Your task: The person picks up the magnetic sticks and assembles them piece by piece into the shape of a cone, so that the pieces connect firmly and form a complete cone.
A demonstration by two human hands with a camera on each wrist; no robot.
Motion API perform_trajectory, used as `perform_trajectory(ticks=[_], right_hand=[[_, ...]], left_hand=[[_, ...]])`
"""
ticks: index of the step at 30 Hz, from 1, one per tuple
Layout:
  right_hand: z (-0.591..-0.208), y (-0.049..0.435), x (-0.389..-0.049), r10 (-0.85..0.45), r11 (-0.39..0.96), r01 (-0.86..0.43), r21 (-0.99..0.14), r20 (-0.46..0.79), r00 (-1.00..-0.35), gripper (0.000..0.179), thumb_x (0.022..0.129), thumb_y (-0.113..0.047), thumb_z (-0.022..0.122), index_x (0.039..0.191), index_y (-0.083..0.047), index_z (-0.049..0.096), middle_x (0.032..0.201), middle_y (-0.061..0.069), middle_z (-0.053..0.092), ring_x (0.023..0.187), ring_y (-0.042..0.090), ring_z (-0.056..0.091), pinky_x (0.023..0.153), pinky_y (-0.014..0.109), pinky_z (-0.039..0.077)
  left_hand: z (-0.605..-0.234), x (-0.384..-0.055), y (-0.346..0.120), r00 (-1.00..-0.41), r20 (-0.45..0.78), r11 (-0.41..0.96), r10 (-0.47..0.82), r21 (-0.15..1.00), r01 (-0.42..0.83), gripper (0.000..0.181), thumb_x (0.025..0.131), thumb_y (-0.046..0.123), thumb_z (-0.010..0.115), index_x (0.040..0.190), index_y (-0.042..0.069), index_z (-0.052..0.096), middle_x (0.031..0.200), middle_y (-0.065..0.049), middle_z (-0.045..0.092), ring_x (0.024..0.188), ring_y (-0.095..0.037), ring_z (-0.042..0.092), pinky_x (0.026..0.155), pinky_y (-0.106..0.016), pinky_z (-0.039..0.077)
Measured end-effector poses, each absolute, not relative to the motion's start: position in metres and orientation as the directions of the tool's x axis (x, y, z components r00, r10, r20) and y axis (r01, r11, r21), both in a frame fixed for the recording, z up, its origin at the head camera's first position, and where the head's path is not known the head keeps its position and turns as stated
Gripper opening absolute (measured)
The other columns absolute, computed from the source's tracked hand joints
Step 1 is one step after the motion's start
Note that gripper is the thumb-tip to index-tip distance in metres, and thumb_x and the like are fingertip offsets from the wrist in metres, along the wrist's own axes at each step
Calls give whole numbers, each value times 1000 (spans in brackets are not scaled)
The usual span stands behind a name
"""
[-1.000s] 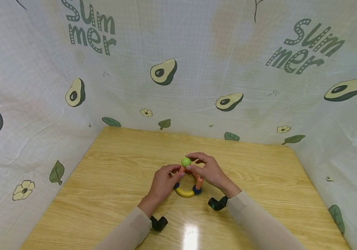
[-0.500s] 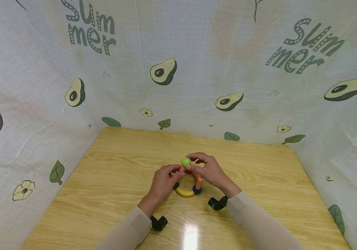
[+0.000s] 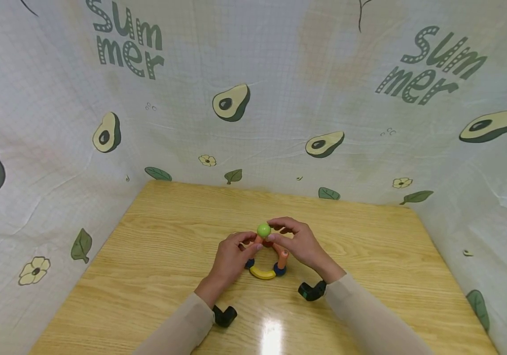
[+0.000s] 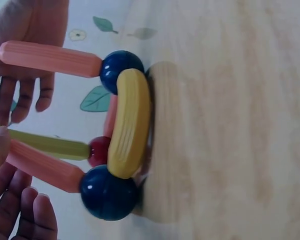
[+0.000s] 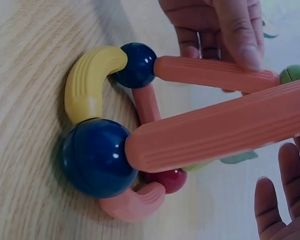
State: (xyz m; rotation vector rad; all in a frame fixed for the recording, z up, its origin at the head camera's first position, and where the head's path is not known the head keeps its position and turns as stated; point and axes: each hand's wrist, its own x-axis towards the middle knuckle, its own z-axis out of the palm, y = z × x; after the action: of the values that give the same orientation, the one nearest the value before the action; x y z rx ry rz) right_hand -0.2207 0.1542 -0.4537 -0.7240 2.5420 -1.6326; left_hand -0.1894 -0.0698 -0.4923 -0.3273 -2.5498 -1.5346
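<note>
A toy frame of rods and balls stands on the table. At its base, a yellow curved rod (image 4: 130, 125) joins two blue balls (image 4: 109, 193); an orange curved rod (image 5: 132, 206) and a red ball (image 5: 171, 181) lie behind. My left hand (image 3: 230, 254) pinches a leaning orange rod (image 5: 215, 74) just below the green ball (image 3: 264, 230) at the top. A yellow-green rod (image 4: 50, 145) rises from the red ball towards it. My right hand (image 3: 299, 242) has thumb and index fingertips at the green ball's right edge. Another orange rod (image 3: 282, 260) stands with its upper end free.
A wooden table (image 3: 156, 276) carries the frame and reaches the sheet (image 3: 275, 108) printed with avocados at back and sides. Black wrist cameras hang at the left wrist (image 3: 224, 316) and right wrist (image 3: 311, 291).
My right hand has drawn back slightly to the right, its fingertips shifting from the green ball towards its edge. The left hand and the frame have hardly moved.
</note>
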Motion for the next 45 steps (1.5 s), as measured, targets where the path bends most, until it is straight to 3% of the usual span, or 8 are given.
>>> perform_trajectory(ticks=[10,18,21,27,34,41,45], right_hand=[[-458,175,-203,-347,353,-365,-862,241,-906,36,102,-22,73,137,-16,69,131,15,69,115,31,64,99,46,53],[-471,189,-181,-320,367,-330,-870,215,-923,38,101,-24,75,138,-24,66,133,11,67,117,32,62,96,41,54],[-475,191,-174,-315,381,-317,-869,200,-928,39,100,-27,76,138,-24,67,132,10,67,117,29,61,97,43,53],[-488,190,-166,-311,383,-338,-860,225,-923,42,98,-22,78,136,-11,68,128,0,69,111,18,62,96,41,53],[-497,184,-166,-307,399,-385,-832,274,-911,31,98,-21,77,128,-12,73,120,-6,71,108,13,64,94,40,54],[-497,173,-170,-266,399,-366,-841,276,-924,21,98,-22,78,119,-18,77,112,-5,73,102,10,64,91,32,53],[-497,166,-173,-253,407,-353,-843,267,-930,20,98,-24,77,118,-21,77,109,-6,73,101,10,64,93,32,52]], left_hand=[[-477,-195,-70,-964,238,363,119,893,265,41,95,31,81,132,17,71,124,-5,71,115,-30,65,91,-36,57],[-470,-198,-70,-958,237,331,159,902,278,42,94,32,81,134,22,70,129,-1,68,123,-36,59,98,-48,53],[-468,-199,-70,-959,227,308,169,912,270,43,95,33,81,135,21,70,130,1,68,123,-36,58,98,-47,52],[-464,-203,-71,-962,196,298,189,922,246,43,96,31,80,136,20,71,130,2,66,123,-35,58,98,-44,51],[-464,-207,-73,-952,203,324,230,906,272,43,97,32,78,138,18,71,130,6,68,117,-18,58,96,-38,52],[-463,-209,-74,-938,187,312,293,908,279,42,100,35,74,139,20,70,136,4,67,127,-35,57,97,-42,51],[-463,-210,-74,-933,191,316,304,904,288,40,100,33,75,137,19,72,136,3,67,127,-37,57,97,-42,50]])
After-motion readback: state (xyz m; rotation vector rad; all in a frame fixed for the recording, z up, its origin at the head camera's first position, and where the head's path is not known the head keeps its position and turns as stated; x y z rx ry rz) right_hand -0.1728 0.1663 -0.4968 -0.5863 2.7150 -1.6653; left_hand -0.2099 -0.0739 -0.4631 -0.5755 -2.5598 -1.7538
